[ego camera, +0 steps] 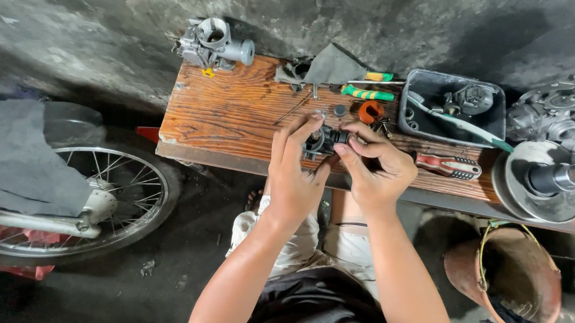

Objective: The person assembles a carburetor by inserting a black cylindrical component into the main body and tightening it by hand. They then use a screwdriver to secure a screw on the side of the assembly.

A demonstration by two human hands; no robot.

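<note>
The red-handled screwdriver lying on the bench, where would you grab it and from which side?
Take the screwdriver by its thick red and white handle, coming straight down from above. It lies flat on the wooden bench with open wood around it, right of the right hand. The handle is the widest part showing. The gray tray behind it and the round metal part crowd the other sides.

The person's 2 bare forearms show no sleeves; they wear pale shorts [296, 244] and a black top [319, 307].

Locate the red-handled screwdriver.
In the head view, the red-handled screwdriver lies on the wooden bench, just right of the right hand, below the grey tray.
</note>
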